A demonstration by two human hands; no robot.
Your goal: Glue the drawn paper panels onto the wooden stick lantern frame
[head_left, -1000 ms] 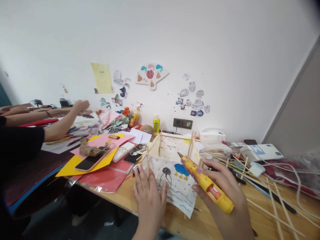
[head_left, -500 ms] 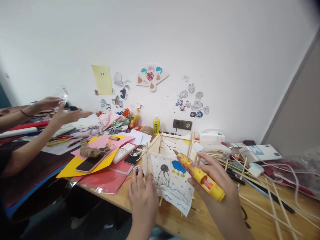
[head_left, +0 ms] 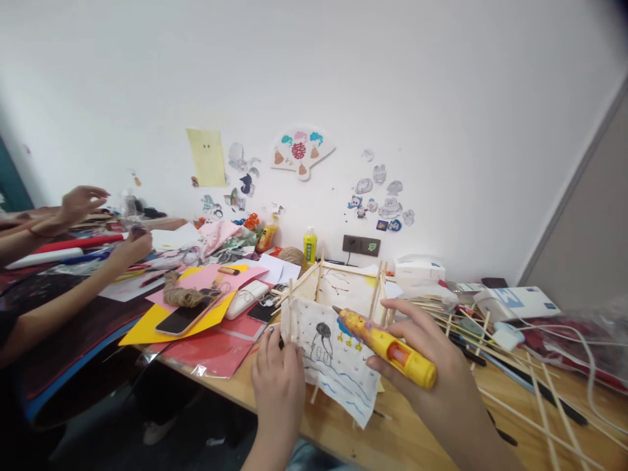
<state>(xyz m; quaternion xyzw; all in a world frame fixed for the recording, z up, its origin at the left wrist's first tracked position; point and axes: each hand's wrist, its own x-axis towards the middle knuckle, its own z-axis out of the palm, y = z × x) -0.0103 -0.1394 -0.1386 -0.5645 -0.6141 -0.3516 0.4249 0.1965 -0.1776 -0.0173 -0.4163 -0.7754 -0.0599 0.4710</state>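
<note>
In the middle stands a frame of thin wooden sticks [head_left: 320, 278], with drawn-on white sheets on its sides. The near sheet [head_left: 338, 379] shows a dark domed figure, a blue cloud with yellow shapes and wavy blue lines, and its lower right corner hangs loose. My left hand [head_left: 279, 376] grips the frame's near left upright, fingers round its edge. In my right hand [head_left: 432, 366] is a yellow pen-shaped glue gun [head_left: 387, 347], held between thumb and fingers. Its dark tip points up and left, just in front of the sheet's top edge.
Loose sticks [head_left: 540, 399], a white cable [head_left: 586, 353] and a white box [head_left: 520, 301] lie to the right. At left are coloured paper [head_left: 142, 324], a phone [head_left: 179, 320] and twine [head_left: 184, 292]. Another person's hands [head_left: 132, 252] are at the far left. A yellow bottle [head_left: 310, 245] stands behind.
The glue gun in my right hand has shifted slightly left and down, across the blue cloud. My left hand stays on the frame. The other person's hands have moved apart.
</note>
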